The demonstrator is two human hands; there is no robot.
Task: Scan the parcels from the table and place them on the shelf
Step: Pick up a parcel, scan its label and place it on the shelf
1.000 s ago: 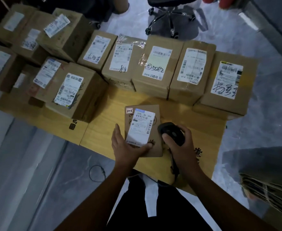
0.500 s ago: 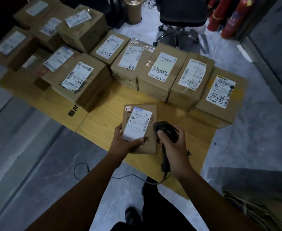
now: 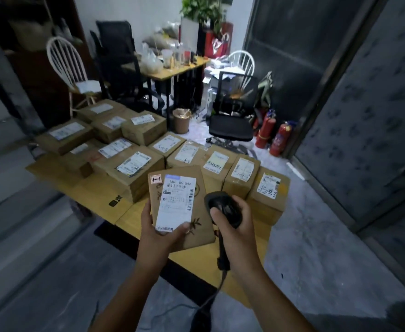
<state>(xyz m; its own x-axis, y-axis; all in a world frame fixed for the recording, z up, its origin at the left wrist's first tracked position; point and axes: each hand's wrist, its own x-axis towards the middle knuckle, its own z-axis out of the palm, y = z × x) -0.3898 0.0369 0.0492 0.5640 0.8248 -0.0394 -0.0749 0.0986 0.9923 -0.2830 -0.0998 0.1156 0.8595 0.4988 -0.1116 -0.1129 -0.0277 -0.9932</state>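
Observation:
My left hand holds a flat brown parcel with a white shipping label, lifted above the low yellow table and tilted toward me. My right hand grips a black corded barcode scanner just right of the parcel, its head level with the label. Several more labelled cardboard parcels lie in rows across the back of the table. No shelf is in view.
Beyond the table stand a black office chair, a small brown bin, two red fire extinguishers, a cluttered desk and white chairs. Dark wall panels rise on the right. The scanner cable hangs down to the floor.
The parcel has come up off the table in my left hand and closer to me. My view has tilted up from the tabletop to the room. The scanner stayed beside it.

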